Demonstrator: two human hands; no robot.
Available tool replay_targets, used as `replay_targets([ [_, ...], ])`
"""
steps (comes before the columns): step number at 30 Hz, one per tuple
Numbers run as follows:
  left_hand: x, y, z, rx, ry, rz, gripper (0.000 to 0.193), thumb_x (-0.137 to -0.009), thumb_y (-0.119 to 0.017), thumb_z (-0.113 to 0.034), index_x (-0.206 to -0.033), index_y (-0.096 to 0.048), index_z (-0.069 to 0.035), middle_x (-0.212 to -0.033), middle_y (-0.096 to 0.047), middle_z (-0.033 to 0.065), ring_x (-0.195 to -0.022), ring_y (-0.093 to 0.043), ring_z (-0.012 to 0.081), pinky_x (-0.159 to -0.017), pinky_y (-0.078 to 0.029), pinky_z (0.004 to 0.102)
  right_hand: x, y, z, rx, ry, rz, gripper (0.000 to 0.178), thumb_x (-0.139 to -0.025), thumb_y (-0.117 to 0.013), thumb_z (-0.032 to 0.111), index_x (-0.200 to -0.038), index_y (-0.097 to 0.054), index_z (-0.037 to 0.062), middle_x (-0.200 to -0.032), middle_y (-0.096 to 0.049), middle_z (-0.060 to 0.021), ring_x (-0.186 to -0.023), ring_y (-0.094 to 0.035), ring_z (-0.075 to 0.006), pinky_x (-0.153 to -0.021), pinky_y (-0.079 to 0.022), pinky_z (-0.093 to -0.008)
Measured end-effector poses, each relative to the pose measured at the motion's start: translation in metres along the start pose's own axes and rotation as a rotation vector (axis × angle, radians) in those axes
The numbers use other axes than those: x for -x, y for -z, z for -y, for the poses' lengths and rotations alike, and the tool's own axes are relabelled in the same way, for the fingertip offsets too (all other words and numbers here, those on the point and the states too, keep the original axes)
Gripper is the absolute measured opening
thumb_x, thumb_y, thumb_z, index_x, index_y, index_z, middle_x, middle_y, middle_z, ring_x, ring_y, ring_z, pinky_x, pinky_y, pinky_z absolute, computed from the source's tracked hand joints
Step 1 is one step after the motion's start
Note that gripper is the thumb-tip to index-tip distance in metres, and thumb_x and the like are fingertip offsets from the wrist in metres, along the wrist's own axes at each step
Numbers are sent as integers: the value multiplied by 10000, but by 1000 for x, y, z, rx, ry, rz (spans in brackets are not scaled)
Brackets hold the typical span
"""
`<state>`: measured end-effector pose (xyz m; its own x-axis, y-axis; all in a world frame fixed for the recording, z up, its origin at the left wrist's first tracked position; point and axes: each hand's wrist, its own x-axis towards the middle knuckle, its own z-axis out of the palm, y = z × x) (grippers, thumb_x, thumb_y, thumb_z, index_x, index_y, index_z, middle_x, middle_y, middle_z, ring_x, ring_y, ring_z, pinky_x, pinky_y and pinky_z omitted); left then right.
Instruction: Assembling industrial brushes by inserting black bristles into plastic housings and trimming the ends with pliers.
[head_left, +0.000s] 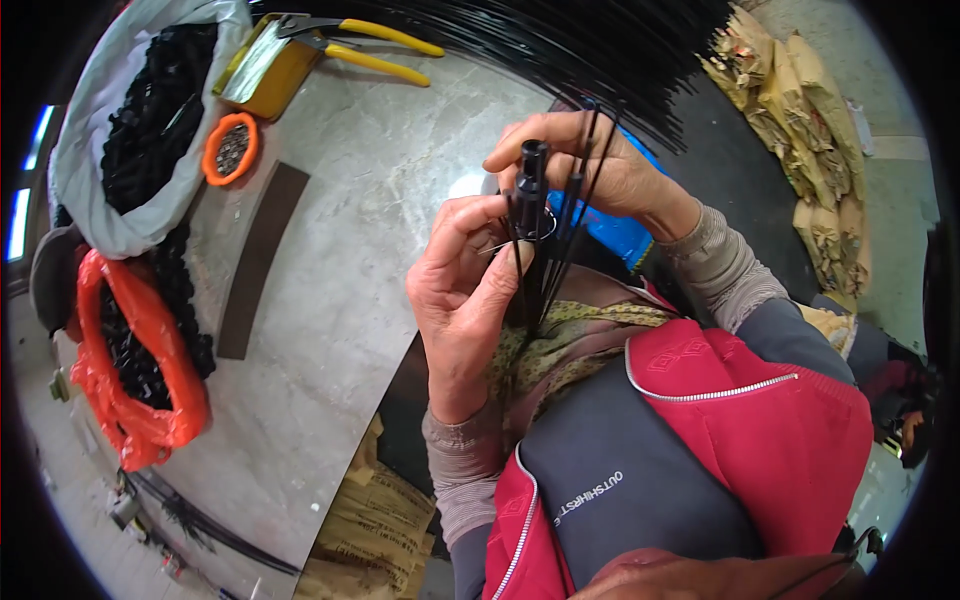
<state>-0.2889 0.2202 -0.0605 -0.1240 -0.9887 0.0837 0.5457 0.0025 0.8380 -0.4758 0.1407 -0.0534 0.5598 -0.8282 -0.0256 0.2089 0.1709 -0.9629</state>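
Upright before my chest stands what looks like an umbrella frame, a black tube with thin black ribs around it. My left hand pinches it from the left, thumb and forefinger at the collar below the tube's top. A thin, bright wire sticks out by that thumb and curves round the collar. My right hand is bent round the far right side of the frame, fingers curled among the ribs. Ribs cross in front of its fingertips, so its exact grip is partly hidden.
Yellow-handled pliers lie against a yellow box on the grey table. Nearby are an orange bowl of small metal bits, a white sack, a red bag of black parts and a dark strip. Long black rods lie beyond.
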Motion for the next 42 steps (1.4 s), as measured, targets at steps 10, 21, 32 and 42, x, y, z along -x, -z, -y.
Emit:
replay_targets([
  [10, 42, 31, -25, -134, -138, -281, 333, -874, -619, 62, -1195, -535, 87, -1145, -513, 64, -1077, -569, 170, -944, -428, 282, 8, -65, -34, -330, -31, 59, 329, -869, -575, -14, -1197, -565, -37, -1064, -625, -99, -927, -629, -153, -812, -524, -285],
  [21, 84, 45, -37, -155, -249, -431, 391, -885, -636, 58, -1260, -528, 80, -1200, -616, 188, -1093, -615, 235, -993, -467, 355, -7, -102, -43, 95, 63, 188, 166, -868, -680, -17, -1020, -626, 20, -985, -567, -8, -811, -499, -32, -703, -419, -178],
  [32, 106, 40, -41, -212, -298, -505, 402, -897, -648, 27, -1270, -505, 71, -1198, -623, 170, -1099, -615, 215, -997, -456, 334, -14, -121, -27, -94, -1, 361, 382, -830, -740, 47, -1196, -638, 3, -871, -479, 55, -782, -438, -16, -698, -370, -180],
  [42, 110, 41, -40, -190, -285, -533, 401, -871, -657, 63, -1247, -519, 74, -1179, -621, 132, -1082, -610, 190, -980, -452, 307, -19, -122, -43, -279, -48, 369, 122, -883, -682, 24, -973, -599, 22, -944, -537, 15, -831, -502, -44, -734, -411, -195],
])
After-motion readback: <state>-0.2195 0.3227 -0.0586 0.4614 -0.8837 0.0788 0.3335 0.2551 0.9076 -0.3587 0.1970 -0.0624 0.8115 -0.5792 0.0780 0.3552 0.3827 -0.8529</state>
